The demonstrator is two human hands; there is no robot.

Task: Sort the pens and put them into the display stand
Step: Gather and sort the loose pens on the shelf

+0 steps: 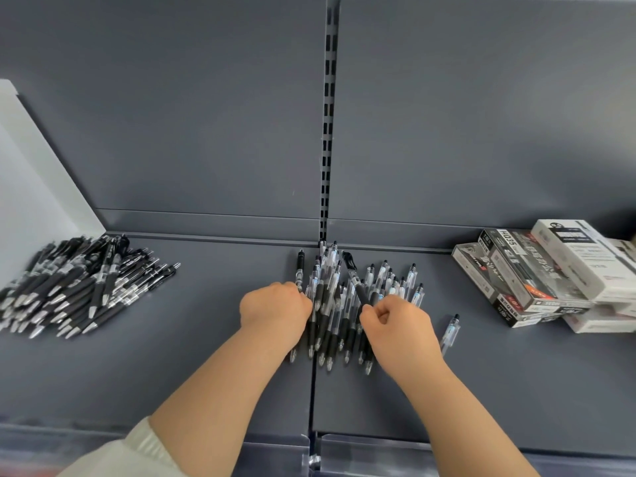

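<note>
A heap of clear-barrelled pens with black grips (339, 304) lies in the middle of the grey shelf (206, 356). My left hand (275, 304) grips pens at the heap's left edge, fingers curled under. My right hand (395, 321) pinches a black pen (354, 280) that sticks up and back over the heap. One black pen (300, 268) lies apart at the heap's far left. A single clear pen (451, 333) lies alone to the right of my right hand. A second heap of all-black pens (79, 284) sits at the far left.
Stacked white and black pen boxes (550, 273) stand at the right of the shelf. A white panel (31, 173) leans at the left end. The slotted upright (328, 132) divides the grey back wall. Clear plastic strips (309, 452) run along the front edge.
</note>
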